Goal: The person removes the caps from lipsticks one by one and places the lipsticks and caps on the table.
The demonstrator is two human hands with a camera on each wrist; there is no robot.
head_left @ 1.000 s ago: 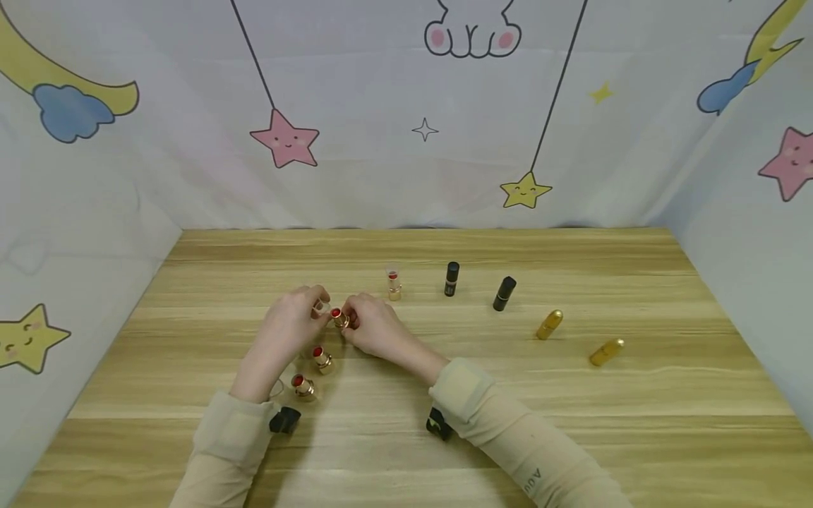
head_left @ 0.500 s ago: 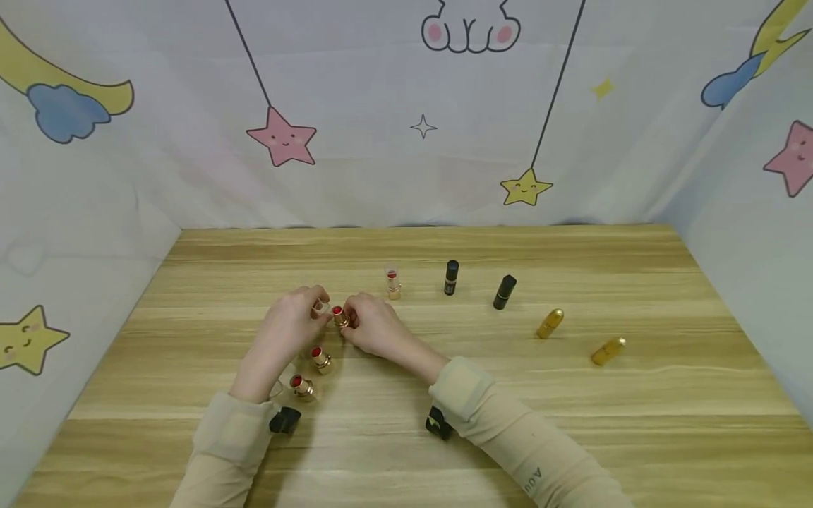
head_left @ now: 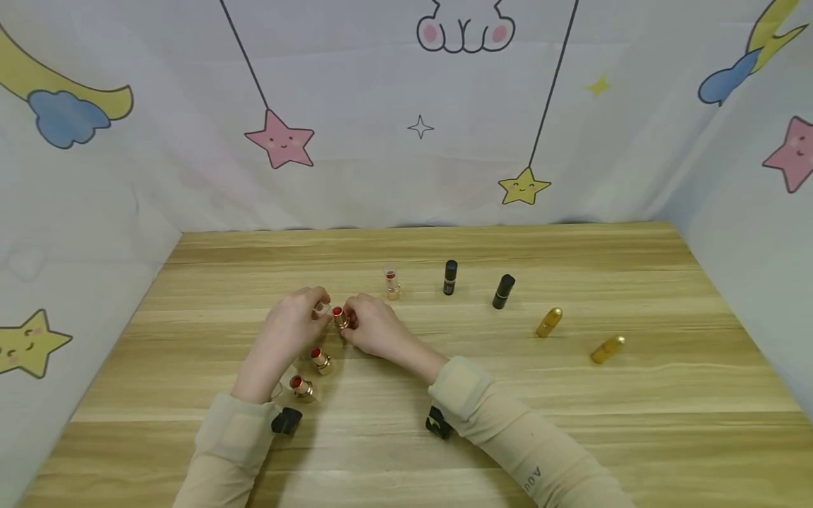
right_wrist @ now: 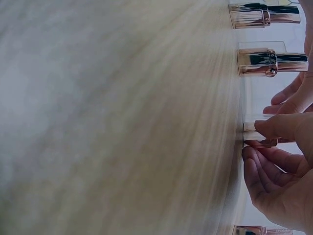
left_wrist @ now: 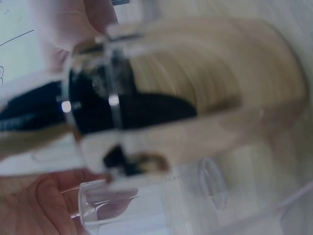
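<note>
My left hand (head_left: pixel 293 317) holds a clear lipstick cap (head_left: pixel 322 308) between thumb and fingers. Beside it, my right hand (head_left: pixel 371 324) pinches the gold base of a red lipstick (head_left: pixel 341 317), which stands uncapped with its red bullet showing. In the right wrist view, thumb and fingers (right_wrist: pixel 274 126) close around that base (right_wrist: pixel 248 130) at the tabletop. Two more uncapped red lipsticks, one nearer (head_left: pixel 302 386) and one farther (head_left: pixel 320 359), stand close to my left forearm. A gold lipstick tube (left_wrist: pixel 205 88) fills much of the left wrist view, blurred, with a clear cap (left_wrist: pixel 122 208) below it.
A capped red lipstick (head_left: pixel 392 283) stands behind my right hand. Farther right, two black lipstick tubes (head_left: pixel 450 278) (head_left: pixel 504 291) and two gold tubes (head_left: pixel 549 322) (head_left: pixel 607 349) stand in an arc on the wooden table (head_left: pixel 546 409). A patterned curtain (head_left: pixel 381 183) closes the back.
The head view shifts slightly. Both hands stay almost in place, still holding the clear cap and the red lipstick side by side.
</note>
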